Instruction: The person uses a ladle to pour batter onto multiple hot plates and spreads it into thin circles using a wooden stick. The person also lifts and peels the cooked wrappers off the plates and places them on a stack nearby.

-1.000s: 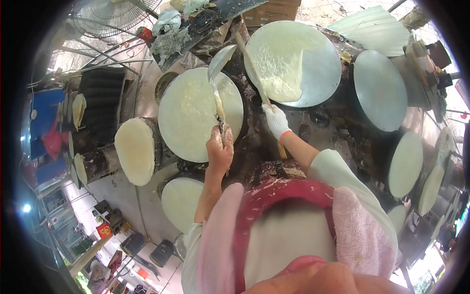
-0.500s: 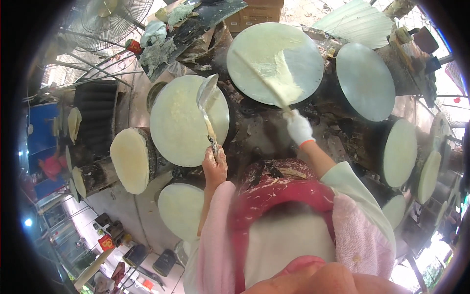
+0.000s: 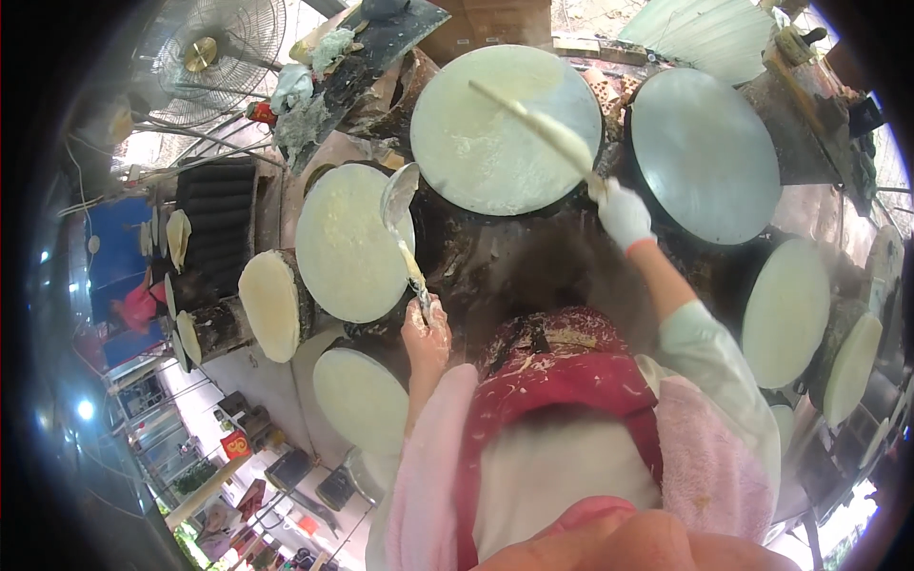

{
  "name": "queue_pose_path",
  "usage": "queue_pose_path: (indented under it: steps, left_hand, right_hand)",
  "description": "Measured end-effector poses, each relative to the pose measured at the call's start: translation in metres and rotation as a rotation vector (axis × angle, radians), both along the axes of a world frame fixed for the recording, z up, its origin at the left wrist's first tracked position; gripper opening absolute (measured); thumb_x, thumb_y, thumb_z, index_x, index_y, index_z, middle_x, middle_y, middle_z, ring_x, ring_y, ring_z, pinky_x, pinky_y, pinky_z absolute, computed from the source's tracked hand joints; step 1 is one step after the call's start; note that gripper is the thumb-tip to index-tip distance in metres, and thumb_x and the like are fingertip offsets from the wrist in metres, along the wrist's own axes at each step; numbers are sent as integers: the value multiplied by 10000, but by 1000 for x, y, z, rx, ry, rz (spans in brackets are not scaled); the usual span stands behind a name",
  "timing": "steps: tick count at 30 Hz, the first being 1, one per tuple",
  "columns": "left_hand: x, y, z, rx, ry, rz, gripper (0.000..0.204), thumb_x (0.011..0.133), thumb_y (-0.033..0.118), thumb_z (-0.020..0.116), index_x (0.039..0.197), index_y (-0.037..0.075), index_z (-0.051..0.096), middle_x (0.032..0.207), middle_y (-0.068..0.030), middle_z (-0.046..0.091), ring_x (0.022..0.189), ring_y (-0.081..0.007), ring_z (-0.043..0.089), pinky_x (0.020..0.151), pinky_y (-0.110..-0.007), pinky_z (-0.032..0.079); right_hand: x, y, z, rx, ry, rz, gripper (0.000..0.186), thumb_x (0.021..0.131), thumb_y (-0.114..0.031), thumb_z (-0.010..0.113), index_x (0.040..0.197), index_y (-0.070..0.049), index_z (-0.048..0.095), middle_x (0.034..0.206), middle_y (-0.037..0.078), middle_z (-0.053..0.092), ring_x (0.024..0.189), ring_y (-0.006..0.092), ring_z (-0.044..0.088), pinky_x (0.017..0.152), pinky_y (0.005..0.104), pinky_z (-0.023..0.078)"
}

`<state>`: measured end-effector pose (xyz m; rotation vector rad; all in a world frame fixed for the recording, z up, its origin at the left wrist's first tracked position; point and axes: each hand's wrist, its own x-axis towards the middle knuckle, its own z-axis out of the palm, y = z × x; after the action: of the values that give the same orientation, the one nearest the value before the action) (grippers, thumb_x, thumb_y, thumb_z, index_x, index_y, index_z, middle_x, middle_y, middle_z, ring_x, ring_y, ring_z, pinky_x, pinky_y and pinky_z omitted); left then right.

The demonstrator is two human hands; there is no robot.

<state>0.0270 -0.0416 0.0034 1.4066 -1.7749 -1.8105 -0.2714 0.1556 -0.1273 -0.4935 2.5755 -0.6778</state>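
Head view: your grips, near mid-frame
Bare left hand (image 3: pixel 427 331) grips a silver metal ladle (image 3: pixel 398 202); white-gloved right hand (image 3: pixel 625 217), a long pale stick (image 3: pixel 552 137).

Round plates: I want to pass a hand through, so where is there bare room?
An open gap shows between the left hand, holding a ladle, and the gloved right hand, above the dark surface. The grey plate at upper right also looks bare. It is crowded at the coated plate, top centre, which the stick crosses.
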Motion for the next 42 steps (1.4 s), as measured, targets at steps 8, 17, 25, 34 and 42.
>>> queue_pose_path:
  steps: [8,17,25,34,42]
  left_hand:
    - [-18,7,-18,-93,-30,-79,97,951,119,474,1013,53,509,626,45,445,418,-24,366,373,-182,289]
    - [-26,17,-12,-81,-228,-33,149,918,65,509,1038,-2,568,793,1,544,659,-31,473,569,-195,413]
    - [-53,12,-17,-48,-173,-47,133,921,104,527,1007,7,554,726,-2,537,636,-34,465,556,-189,403]
    - [-174,-30,-32,-73,44,-347,243,953,249,492,911,10,509,570,-2,410,369,-98,390,324,-243,277]
    - [-319,-109,-73,102,132,-578,206,929,169,503,822,-4,533,589,-13,460,424,-100,415,396,-239,311]
  right_hand:
    - [24,25,-11,-7,-135,110,577,906,-336,483,1405,-106,307,843,275,633,777,411,632,686,497,482]
    - [-140,-96,14,34,100,-108,619,890,-404,471,1389,-90,283,962,236,636,834,400,636,738,490,479]
    - [-6,-20,-12,-1056,-15,-227,434,882,-212,611,1298,-120,529,821,87,650,722,215,634,626,301,503]
    - [-23,46,18,-836,-698,-585,386,919,-261,585,1278,-123,559,617,-103,445,433,3,346,387,178,269]
    - [15,50,9,-665,-527,-387,406,888,-263,617,1271,-134,579,666,-80,512,530,20,423,474,188,339]
